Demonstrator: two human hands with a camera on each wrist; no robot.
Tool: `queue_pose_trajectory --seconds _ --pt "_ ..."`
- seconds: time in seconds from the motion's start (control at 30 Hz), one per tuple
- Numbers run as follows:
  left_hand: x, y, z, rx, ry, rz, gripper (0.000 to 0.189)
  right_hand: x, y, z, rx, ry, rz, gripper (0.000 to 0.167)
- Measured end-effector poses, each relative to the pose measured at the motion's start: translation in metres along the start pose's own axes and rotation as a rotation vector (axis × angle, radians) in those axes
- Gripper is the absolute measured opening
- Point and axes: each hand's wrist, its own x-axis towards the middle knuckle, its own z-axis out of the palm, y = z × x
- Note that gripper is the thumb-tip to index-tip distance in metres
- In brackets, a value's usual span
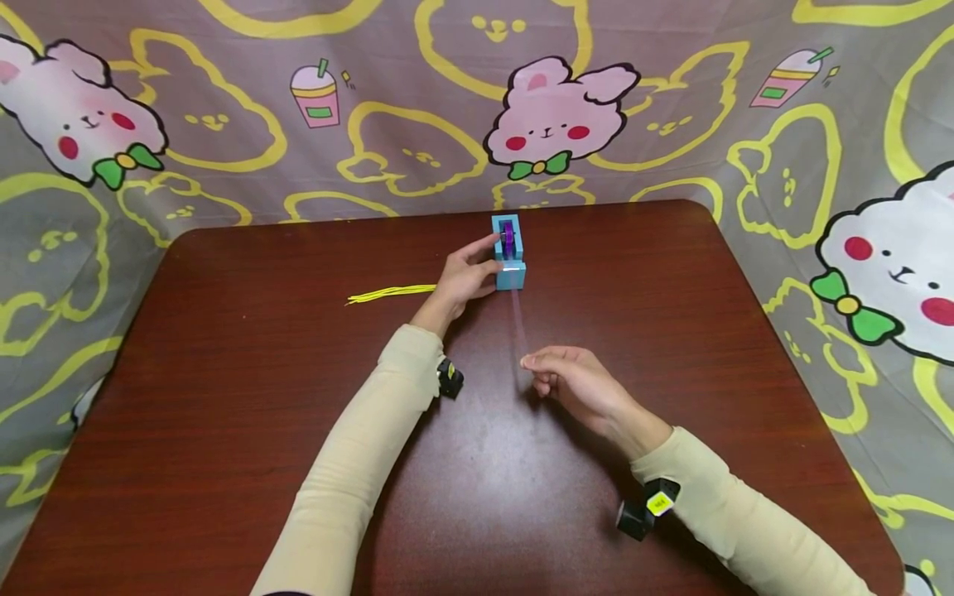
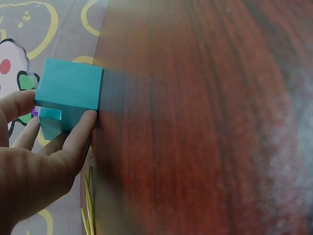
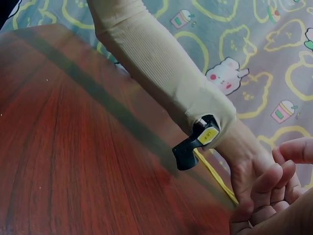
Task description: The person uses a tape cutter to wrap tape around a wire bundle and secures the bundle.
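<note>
A light blue tape dispenser (image 1: 510,278) with a purple roll (image 1: 509,238) stands near the table's back edge. My left hand (image 1: 465,280) grips it from the left side. In the left wrist view, that hand's fingers and thumb hold the blue body (image 2: 69,84). A clear strip of tape (image 1: 519,324) stretches from the dispenser's front towards me. Its free end is pinched between the thumb and finger of my right hand (image 1: 577,382), above the table. In the right wrist view the right hand (image 3: 268,196) shows curled fingers; the tape cannot be made out there.
Thin yellow strands (image 1: 389,292) lie on the brown table (image 1: 224,397), left of the dispenser and partly behind the left hand. A patterned cloth (image 1: 402,91) hangs behind the table and along its sides. Each wrist wears a small black camera (image 1: 450,378).
</note>
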Motion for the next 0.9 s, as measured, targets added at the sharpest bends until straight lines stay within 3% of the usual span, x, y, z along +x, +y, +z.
queue_pose_trajectory --seconds 0.9 --pt "-0.003 0.002 0.001 0.013 -0.012 -0.005 0.052 -0.012 0.004 0.006 -0.010 -0.029 -0.005 0.016"
